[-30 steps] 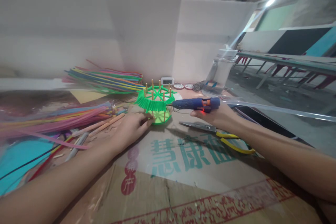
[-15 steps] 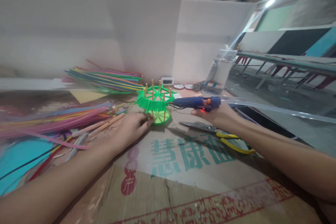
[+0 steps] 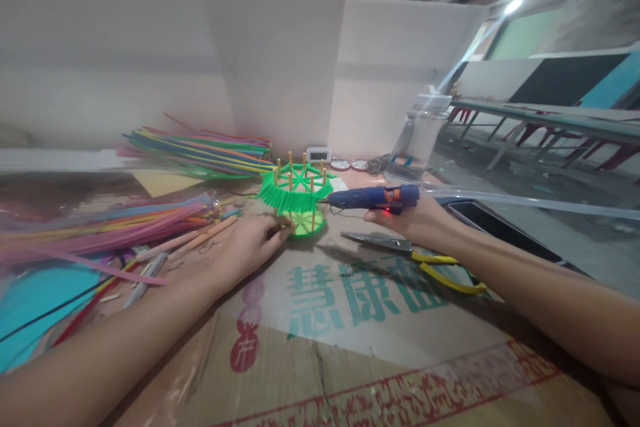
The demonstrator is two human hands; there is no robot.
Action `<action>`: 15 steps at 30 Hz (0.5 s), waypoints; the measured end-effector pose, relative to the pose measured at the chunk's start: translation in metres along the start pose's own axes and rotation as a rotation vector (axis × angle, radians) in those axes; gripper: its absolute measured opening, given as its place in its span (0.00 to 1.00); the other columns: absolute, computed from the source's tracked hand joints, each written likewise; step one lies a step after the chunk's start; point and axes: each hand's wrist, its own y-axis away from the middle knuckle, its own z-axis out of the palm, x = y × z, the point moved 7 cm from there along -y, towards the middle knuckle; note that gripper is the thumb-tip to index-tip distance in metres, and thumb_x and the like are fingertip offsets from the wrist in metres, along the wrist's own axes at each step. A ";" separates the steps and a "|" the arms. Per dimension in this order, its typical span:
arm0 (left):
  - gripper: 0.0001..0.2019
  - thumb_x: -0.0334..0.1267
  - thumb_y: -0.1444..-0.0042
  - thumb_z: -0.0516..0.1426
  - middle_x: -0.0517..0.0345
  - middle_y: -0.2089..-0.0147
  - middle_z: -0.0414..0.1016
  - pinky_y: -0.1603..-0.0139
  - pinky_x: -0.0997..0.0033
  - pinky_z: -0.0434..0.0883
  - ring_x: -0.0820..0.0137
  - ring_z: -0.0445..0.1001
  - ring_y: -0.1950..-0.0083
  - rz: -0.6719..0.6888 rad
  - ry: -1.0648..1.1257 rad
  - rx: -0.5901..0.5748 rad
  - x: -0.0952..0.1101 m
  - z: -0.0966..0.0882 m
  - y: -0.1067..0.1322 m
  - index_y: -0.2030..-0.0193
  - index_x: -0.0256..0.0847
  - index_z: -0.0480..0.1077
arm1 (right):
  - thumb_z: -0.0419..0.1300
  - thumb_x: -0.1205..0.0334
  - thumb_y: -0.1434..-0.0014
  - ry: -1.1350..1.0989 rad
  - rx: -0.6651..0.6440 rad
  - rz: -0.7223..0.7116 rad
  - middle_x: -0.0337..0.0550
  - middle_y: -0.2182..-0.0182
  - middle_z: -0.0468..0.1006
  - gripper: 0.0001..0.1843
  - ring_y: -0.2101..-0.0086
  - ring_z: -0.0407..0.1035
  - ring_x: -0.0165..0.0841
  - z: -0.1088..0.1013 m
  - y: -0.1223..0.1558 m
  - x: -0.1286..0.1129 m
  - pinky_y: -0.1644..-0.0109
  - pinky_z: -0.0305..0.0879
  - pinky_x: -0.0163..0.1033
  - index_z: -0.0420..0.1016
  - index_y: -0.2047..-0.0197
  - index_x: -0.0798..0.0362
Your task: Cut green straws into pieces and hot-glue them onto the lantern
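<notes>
A small green straw basket [image 3: 296, 199] with upright wooden sticks stands on the flattened cardboard [image 3: 350, 320]. My left hand [image 3: 250, 243] rests against its lower left side, fingers pinched at one of the sticks. My right hand [image 3: 415, 217] is wrapped round a blue hot glue gun [image 3: 373, 197], whose nozzle points left and touches the basket's right side. A red light glows under the gun.
Piles of coloured straws [image 3: 200, 150] lie behind and to the left [image 3: 100, 223]. Yellow-handled scissors [image 3: 420, 260] sit under my right wrist. A clear plastic jar [image 3: 420, 137], a small white clock [image 3: 319, 154] and a dark phone [image 3: 505, 233] are at the right.
Almost nothing has moved. The glue gun has shifted very slightly at the basket's right side; my left hand stays at the basket.
</notes>
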 end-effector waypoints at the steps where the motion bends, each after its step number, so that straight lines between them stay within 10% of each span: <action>1: 0.13 0.42 0.38 0.53 0.52 0.61 0.81 0.56 0.69 0.71 0.64 0.78 0.59 0.001 0.000 0.003 0.000 0.000 0.000 0.60 0.41 0.78 | 0.63 0.49 0.46 -0.001 -0.017 0.013 0.42 0.72 0.81 0.14 0.68 0.75 0.40 -0.001 0.001 -0.001 0.64 0.73 0.42 0.80 0.65 0.51; 8: 0.14 0.43 0.37 0.53 0.51 0.61 0.82 0.59 0.69 0.71 0.64 0.78 0.60 0.006 0.012 0.009 0.001 -0.001 0.000 0.59 0.41 0.78 | 0.52 0.46 0.35 -0.137 0.011 0.043 0.44 0.68 0.81 0.22 0.68 0.73 0.34 -0.022 -0.017 0.011 0.61 0.70 0.37 0.78 0.68 0.52; 15: 0.15 0.45 0.38 0.53 0.52 0.63 0.82 0.59 0.69 0.71 0.63 0.78 0.60 -0.020 -0.009 0.014 -0.002 -0.001 0.000 0.61 0.41 0.79 | 0.60 0.44 0.40 0.051 -0.046 0.259 0.47 0.60 0.82 0.21 0.65 0.74 0.35 -0.002 -0.085 0.084 0.63 0.70 0.36 0.79 0.56 0.54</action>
